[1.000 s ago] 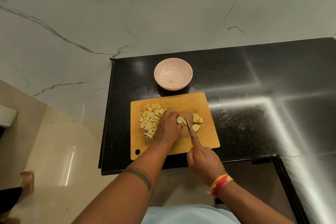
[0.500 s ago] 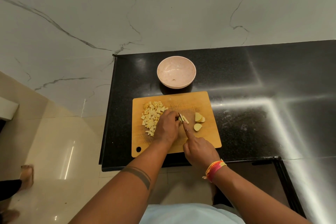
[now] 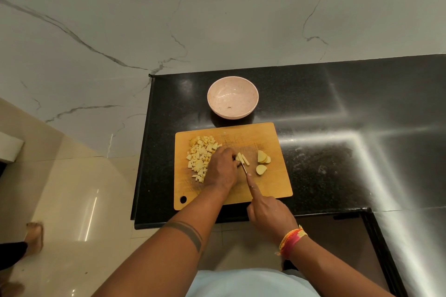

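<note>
Counter (image 3: 350, 128) right of the board (image 3: 241, 136) lies bare; bowl (image 3: 241, 94) stands just behind it, diced pile (image 3: 200, 157) crowds its left

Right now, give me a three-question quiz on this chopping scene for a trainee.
1. True or false: the diced pieces are in the bowl.
2. Which grip holds the knife? A left, B right, C neither.
3. What does the left grip steady for the cut?
Key: 1 false, they lie on the cutting board. 2 B, the right grip. 3 the pale strips beside the blade.
</note>
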Demonstrator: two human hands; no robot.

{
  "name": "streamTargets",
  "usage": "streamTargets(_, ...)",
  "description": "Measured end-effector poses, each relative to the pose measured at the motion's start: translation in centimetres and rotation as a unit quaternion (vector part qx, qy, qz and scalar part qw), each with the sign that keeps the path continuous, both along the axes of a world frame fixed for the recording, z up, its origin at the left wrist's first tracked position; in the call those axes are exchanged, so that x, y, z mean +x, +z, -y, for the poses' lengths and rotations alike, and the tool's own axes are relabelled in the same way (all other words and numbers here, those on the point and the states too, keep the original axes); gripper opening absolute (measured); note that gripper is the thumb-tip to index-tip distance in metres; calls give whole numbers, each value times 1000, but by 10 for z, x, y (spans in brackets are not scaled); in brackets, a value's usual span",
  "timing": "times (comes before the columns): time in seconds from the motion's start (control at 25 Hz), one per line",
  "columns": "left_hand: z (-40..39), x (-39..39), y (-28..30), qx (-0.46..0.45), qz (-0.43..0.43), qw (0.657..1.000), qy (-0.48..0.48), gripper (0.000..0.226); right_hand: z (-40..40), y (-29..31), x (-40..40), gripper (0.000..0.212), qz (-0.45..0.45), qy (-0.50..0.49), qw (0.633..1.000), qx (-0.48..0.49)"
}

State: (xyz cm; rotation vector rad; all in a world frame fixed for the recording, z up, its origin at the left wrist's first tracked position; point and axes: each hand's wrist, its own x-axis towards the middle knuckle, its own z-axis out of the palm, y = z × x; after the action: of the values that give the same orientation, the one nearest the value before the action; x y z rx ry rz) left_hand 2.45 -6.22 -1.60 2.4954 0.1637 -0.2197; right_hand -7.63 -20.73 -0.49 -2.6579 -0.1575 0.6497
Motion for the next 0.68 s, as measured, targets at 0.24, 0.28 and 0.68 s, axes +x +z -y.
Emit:
streamTargets(0.24,5,-2,8,-6,-21,1000,-12,39,11,8,0,81,41,-61,996,46)
streamTargets(0.28,8,-1,8,2,-23,1000,-20,43,13,10,3,79,44,-75,995,54)
streamTargets(0.68,6,8,13,77,-11,986,-148,46,8,9,16,77,18,-93,993,70)
